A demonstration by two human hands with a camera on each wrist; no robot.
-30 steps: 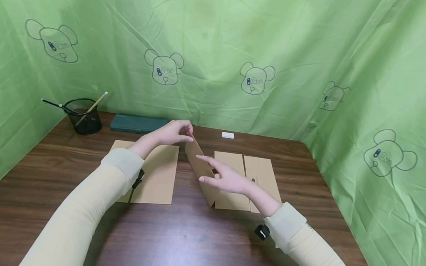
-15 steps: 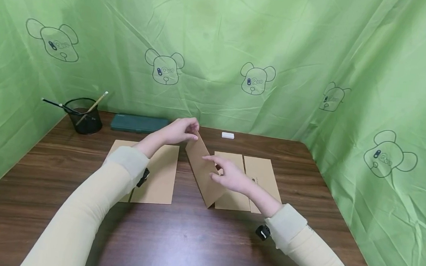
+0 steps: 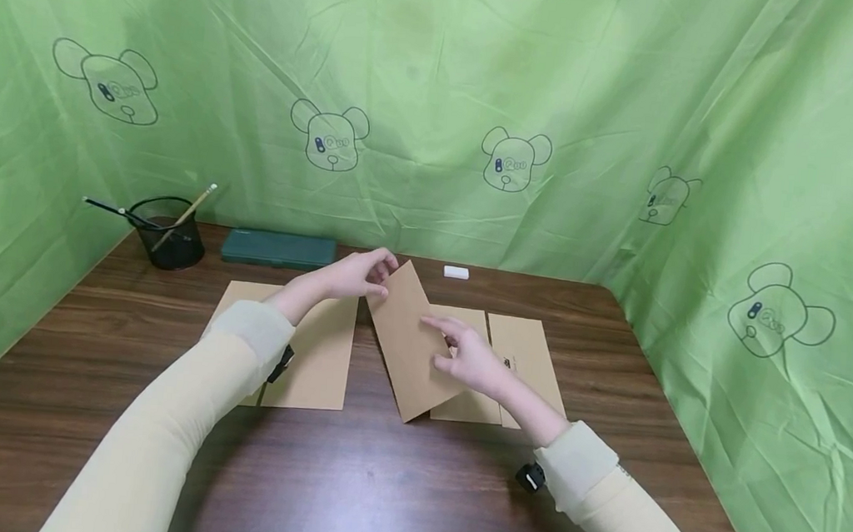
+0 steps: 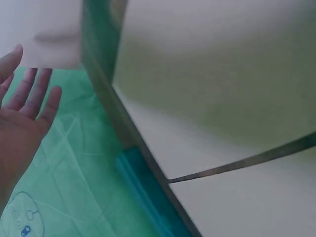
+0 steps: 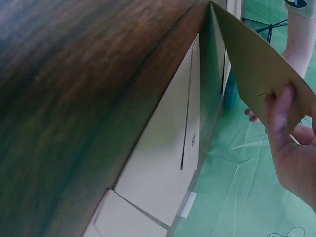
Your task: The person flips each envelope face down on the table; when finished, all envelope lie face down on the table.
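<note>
A stiff brown cardboard rectangle (image 3: 406, 339) stands tilted at the middle of the table, its near corner low by the wood. My right hand (image 3: 468, 357) holds it at its right side; in the right wrist view the thumb lies on the cardboard face (image 5: 256, 59) with other fingers behind. Beside its far upper corner is my left hand (image 3: 358, 277), fingers loosely extended, as the left wrist view shows. Flat brown cardboard rectangles lie on both sides: a left pair (image 3: 314, 357) parted by a narrow gap, and a right pair (image 3: 524, 357) with small dark print.
At the back left stand a black mesh pen cup (image 3: 173, 238) with pencils and a dark green flat case (image 3: 277, 248). A small white block (image 3: 456, 272) lies at the back. Green printed cloth (image 3: 425, 90) hangs around the dark wooden table (image 3: 364, 487).
The cardboard rectangle has turned from nearly edge-on to show its broad face. My left hand gripped its far top edge and now lies beside it; my right hand moved slightly right.
</note>
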